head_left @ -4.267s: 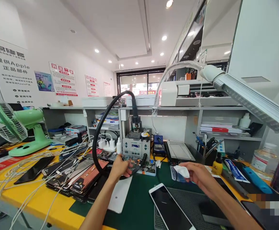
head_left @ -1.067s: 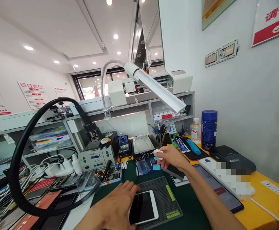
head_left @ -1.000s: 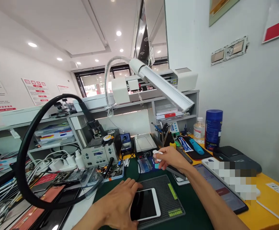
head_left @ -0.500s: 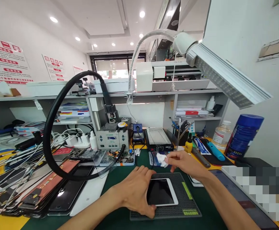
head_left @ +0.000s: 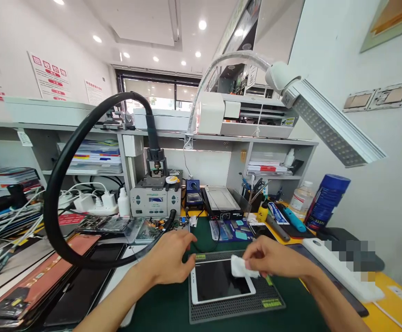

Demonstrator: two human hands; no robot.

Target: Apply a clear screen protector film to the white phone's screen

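Note:
A white-framed tablet (head_left: pixel 218 281) with a dark screen lies face up on a grey perforated mat (head_left: pixel 208 316). My right hand (head_left: pixel 273 258) pinches a crumpled white tissue (head_left: pixel 239 267) over the tablet's right end; whether the tissue touches the glass, I cannot tell. At the tablet's left end is my left hand (head_left: pixel 169 258), its thumb and fingers apart with nothing between them. The thumb is close to the tablet's upper left corner.
A thick black hose (head_left: pixel 49 203) loops from the hot air station (head_left: pixel 156 200) across the left side. Stacked screens and phones (head_left: pixel 86 281) crowd the left. A lamp (head_left: pixel 339 124) hangs at upper right. A blue can (head_left: pixel 327 200) and a bottle (head_left: pixel 301 200) stand at the right.
My right hand has brought the tissue down and nearer, from behind the mat to over the tablet. My left hand has let go of the tablet and moved left. The view has shifted.

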